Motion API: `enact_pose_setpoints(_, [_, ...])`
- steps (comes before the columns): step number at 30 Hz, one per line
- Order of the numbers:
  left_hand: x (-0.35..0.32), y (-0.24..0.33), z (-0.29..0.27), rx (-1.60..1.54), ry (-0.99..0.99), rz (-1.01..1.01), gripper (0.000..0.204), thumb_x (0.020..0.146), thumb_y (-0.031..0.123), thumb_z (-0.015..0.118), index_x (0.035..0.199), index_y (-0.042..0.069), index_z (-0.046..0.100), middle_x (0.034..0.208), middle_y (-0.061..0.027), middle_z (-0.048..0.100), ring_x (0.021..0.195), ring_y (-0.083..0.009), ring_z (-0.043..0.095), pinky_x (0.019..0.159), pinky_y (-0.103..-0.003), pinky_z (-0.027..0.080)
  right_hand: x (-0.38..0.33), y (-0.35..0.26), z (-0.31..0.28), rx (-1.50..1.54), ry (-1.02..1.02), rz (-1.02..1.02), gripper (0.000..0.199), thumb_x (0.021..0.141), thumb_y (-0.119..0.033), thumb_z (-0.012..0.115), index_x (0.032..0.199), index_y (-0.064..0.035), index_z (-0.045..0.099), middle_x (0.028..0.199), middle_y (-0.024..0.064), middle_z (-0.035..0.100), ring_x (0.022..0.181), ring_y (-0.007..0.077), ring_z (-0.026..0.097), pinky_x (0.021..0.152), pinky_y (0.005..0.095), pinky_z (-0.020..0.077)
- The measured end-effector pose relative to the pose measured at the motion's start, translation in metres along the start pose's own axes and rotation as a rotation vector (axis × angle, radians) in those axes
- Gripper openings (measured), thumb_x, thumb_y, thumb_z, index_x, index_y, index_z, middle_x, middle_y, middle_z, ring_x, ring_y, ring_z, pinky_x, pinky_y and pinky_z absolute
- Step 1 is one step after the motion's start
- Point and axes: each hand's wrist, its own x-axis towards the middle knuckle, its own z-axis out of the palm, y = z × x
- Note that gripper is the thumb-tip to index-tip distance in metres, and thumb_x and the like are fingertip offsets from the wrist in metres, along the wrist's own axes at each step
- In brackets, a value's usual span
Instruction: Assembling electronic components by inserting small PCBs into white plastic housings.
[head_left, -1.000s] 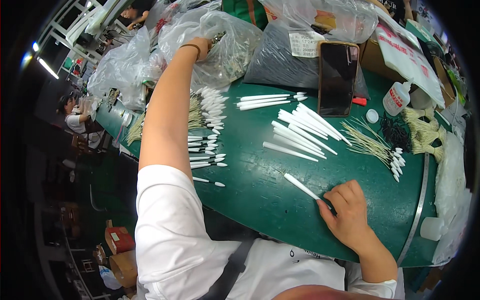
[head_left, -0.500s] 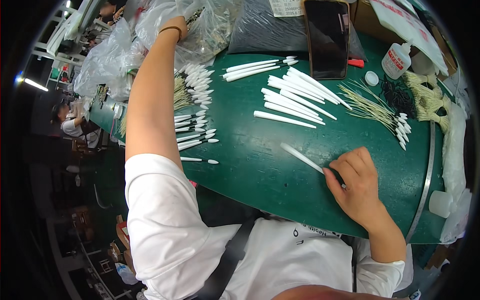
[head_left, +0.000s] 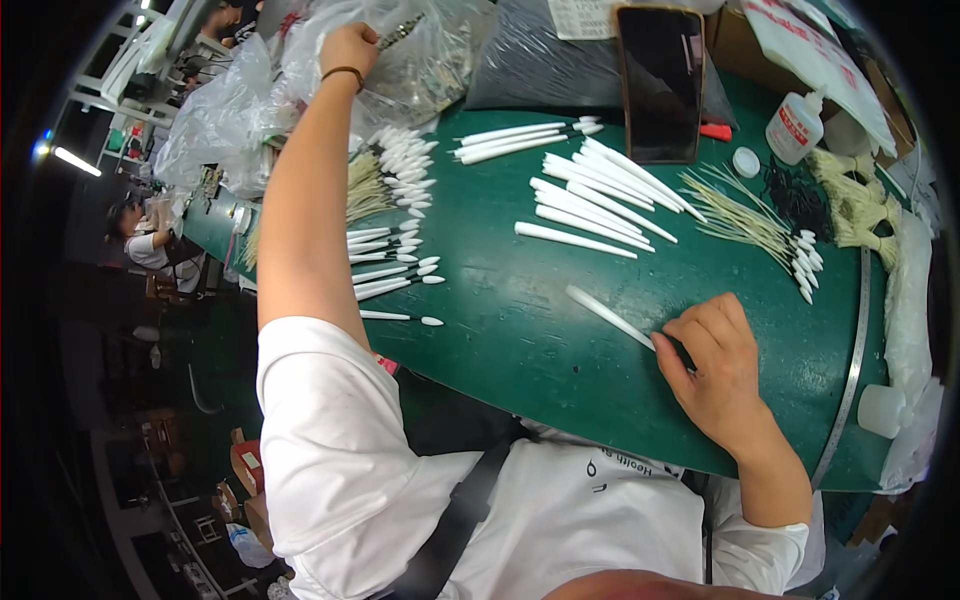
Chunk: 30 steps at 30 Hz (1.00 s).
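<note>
My left hand [head_left: 349, 54], with a brown band at the wrist, reaches to the far left over a clear plastic bag [head_left: 440, 75] of small metallic pieces. Its fingers are curled, and beside the fingertips shows a dark, shiny strip of small parts [head_left: 403, 32]; I cannot tell whether they grip it. Near the front of the table, my right hand [head_left: 715, 370] is closed on the narrow end of a white tapered tube [head_left: 608, 316], whose wide end points far left. Several similar white tapered tubes [head_left: 590, 210] lie beyond it.
On the green table [head_left: 500, 330] lie white-tipped sticks [head_left: 405, 170] at left and pale stems [head_left: 745, 222] at right. A phone [head_left: 661, 85] leans on a dark bag [head_left: 540, 70]. A white bottle [head_left: 795, 128], black pieces [head_left: 797, 195] and a metal ruler [head_left: 852, 370] are right. Another person sits far left.
My left hand has shifted slightly away from the shiny parts at the bag, and its fingers show more. My right hand keeps the tapered tube in about the same place. The view has shifted slightly.
</note>
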Motion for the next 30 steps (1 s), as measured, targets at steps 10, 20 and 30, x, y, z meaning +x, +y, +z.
enact_pose_setpoints(10, [-0.036,0.029,-0.047,-1.154,0.071,-0.120,0.016,0.078,-0.002,0.065,0.093,-0.004,0.064,0.083,-0.0094,0.065,0.075,-0.0163,0.064,0.066,-0.028,0.058,-0.007,-0.006,-0.002,-0.010,0.025,0.016,0.013,0.068,-0.001,0.072,0.073,-0.0024,0.060,0.075,0.0088,0.056,0.072,0.0272,0.052,0.062,0.0361,0.0442])
enact_pose_setpoints(20, [-0.221,0.264,-0.082,-1.388,-0.904,0.251,0.014,0.083,0.002,0.064,0.097,-0.002,0.062,0.088,-0.0068,0.063,0.073,-0.0140,0.064,0.070,-0.024,0.053,0.017,0.053,-0.054,0.206,0.439,0.359,0.020,0.084,-0.020,0.069,0.082,-0.0003,0.066,0.064,-0.0042,0.056,0.058,0.0036,0.044,0.055,0.0203,0.0356])
enact_pose_setpoints(30, [-0.265,0.306,-0.065,-1.021,-0.470,0.741,0.013,0.078,0.015,0.068,0.084,0.004,0.069,0.081,-0.0101,0.064,0.078,-0.0241,0.062,0.071,-0.033,0.049,-0.001,0.062,-0.052,0.465,0.413,0.449,0.019,0.085,-0.020,0.068,0.080,-0.0023,0.066,0.069,-0.0070,0.054,0.063,0.0007,0.041,0.055,0.0179,0.0297])
